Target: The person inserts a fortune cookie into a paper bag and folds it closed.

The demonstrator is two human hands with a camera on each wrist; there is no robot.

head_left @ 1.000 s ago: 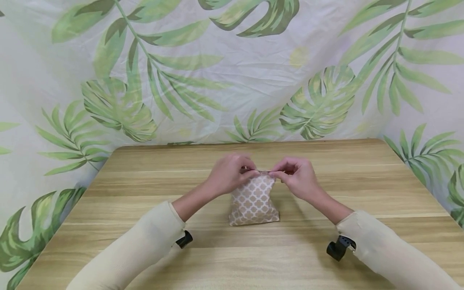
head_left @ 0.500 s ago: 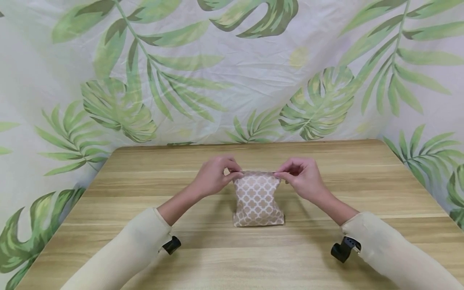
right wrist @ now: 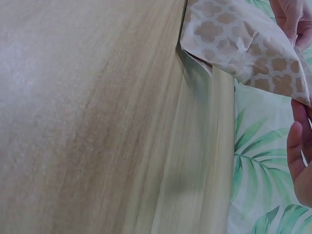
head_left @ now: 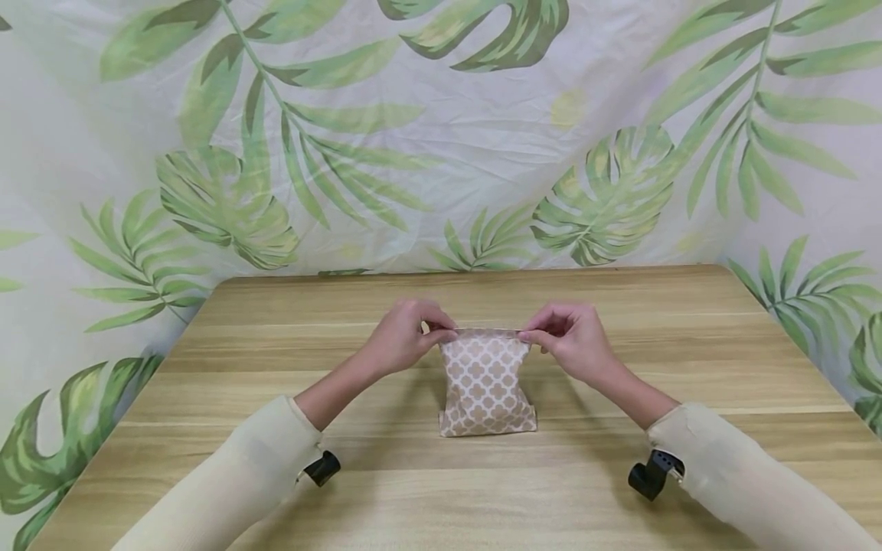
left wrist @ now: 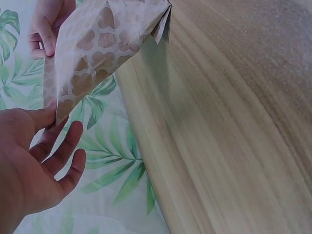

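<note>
A small brown paper bag (head_left: pixel 486 383) with a white quatrefoil pattern stands in the middle of the table, its bottom edge toward me and its body bulging. My left hand (head_left: pixel 405 337) pinches the left corner of its top edge between thumb and forefinger. At the opposite corner, my right hand (head_left: pixel 573 343) pinches the same edge, which runs straight between them. In the left wrist view, the left hand (left wrist: pixel 36 161) has its other fingers spread loosely below the bag (left wrist: pixel 97 46). The right wrist view shows the right hand (right wrist: pixel 303 163) only partly. Whatever the bag contains is hidden.
The wood-grain table (head_left: pixel 441 497) spreads around the bag on all sides. Behind its far edge hangs a white cloth (head_left: pixel 441 176) printed with green leaves. A small black camera (head_left: pixel 322 468) hangs under the left sleeve, another black camera (head_left: pixel 648 478) under the right.
One second ago the hands were close together at the middle of the top edge. The left hand has slid outward to the left corner; the right has shifted slightly. The edge is now stretched straight.
</note>
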